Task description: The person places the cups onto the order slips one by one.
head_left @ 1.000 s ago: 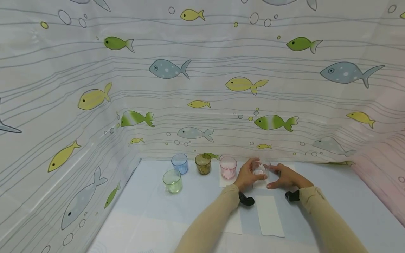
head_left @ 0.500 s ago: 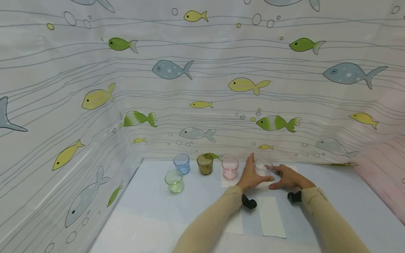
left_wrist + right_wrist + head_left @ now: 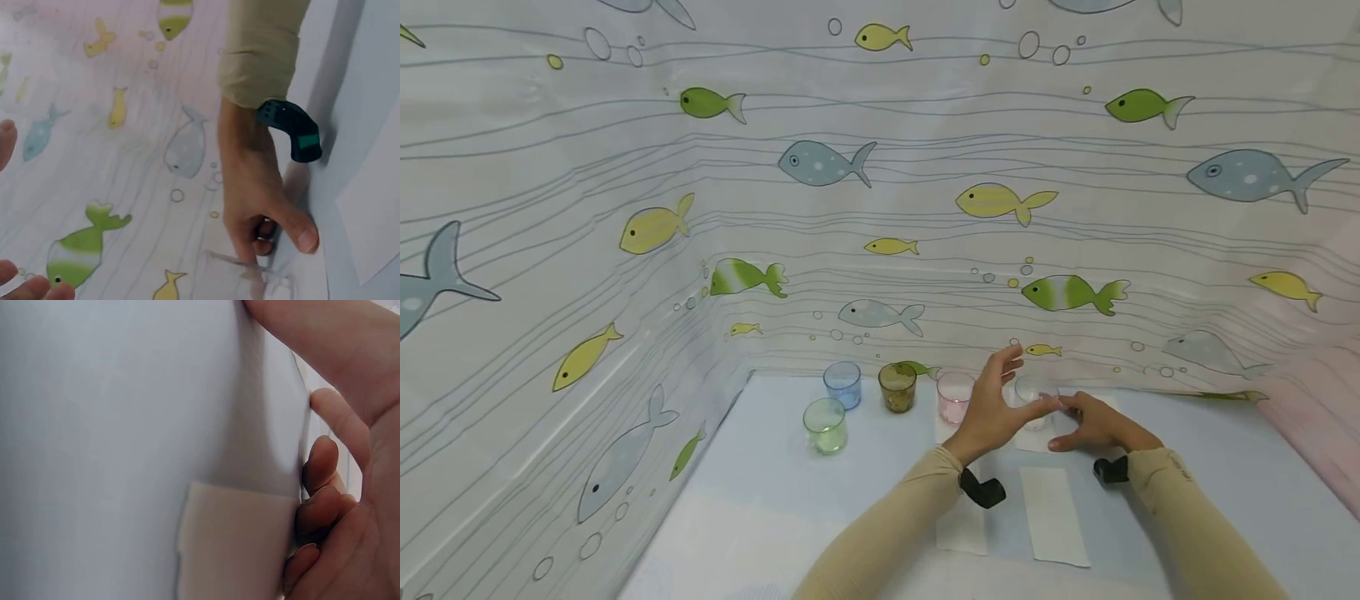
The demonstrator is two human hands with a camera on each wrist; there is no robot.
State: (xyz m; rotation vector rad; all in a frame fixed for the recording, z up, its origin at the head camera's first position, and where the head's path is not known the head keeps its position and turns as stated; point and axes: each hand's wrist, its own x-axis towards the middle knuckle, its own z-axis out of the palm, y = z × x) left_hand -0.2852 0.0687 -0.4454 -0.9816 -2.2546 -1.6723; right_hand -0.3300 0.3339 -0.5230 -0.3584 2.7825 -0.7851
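Observation:
A clear drinking glass (image 3: 1032,388) stands upright on a white strip of paper or cloth (image 3: 1036,442) at the back of the table. My left hand (image 3: 988,417) is just left of it, fingers raised and spread, thumb stretched across in front of the glass. My right hand (image 3: 1101,423) is low at the glass's right side. The left wrist view shows the right hand (image 3: 250,181) with its index finger reaching to the clear glass (image 3: 240,280); whether it touches cannot be told. A pink glass (image 3: 953,402), partly behind my left hand, stands on another white strip.
Further left are a brown glass (image 3: 898,390), a blue glass (image 3: 842,387) and, nearer, a green glass (image 3: 826,429). Two more white strips lie in front, one (image 3: 1054,517) between my forearms, another (image 3: 962,525) partly under my left arm. A fish-patterned curtain (image 3: 925,275) walls the table.
My left hand has come off the clear glass, its fingers opening and lifting up and to the left. The right hand has stayed beside the glass. The view has shifted slightly left.

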